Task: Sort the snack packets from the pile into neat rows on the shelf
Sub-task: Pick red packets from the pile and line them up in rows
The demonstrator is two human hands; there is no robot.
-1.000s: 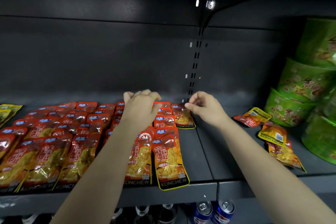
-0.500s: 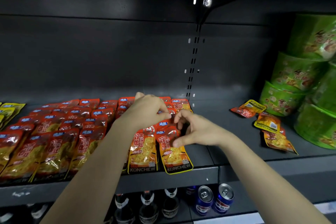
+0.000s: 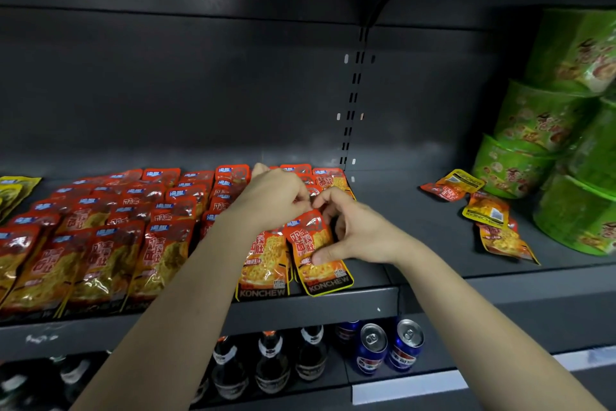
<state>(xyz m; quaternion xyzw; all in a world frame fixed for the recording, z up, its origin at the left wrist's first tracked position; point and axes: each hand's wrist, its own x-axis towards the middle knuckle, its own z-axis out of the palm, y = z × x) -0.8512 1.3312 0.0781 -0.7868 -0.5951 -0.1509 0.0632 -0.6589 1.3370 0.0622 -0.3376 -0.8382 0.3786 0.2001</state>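
Observation:
Rows of red and orange snack packets (image 3: pixel 110 237) lie overlapped on the dark shelf (image 3: pixel 366 302), filling its left half. My right hand (image 3: pixel 353 227) pinches the front packet of the rightmost row (image 3: pixel 320 264), thumb on its face and fingers curled at its top edge. My left hand (image 3: pixel 276 200) sits just left of it with curled fingers, gripping the top of the packets in the neighbouring row (image 3: pixel 263 264). A small loose pile of packets (image 3: pixel 490 220) lies on the shelf to the right.
Stacked green bowl tubs (image 3: pixel 546 144) stand at the far right of the shelf. Yellow packets (image 3: pixel 15 190) lie at the far left. Below the shelf stand dark bottles (image 3: pixel 270 364) and blue cans (image 3: pixel 386 347). Bare shelf lies between the rows and the loose pile.
Both hands came forward from the back of the shelf to the front of the rightmost rows. My right hand took hold of the front packet; my head moved slightly closer.

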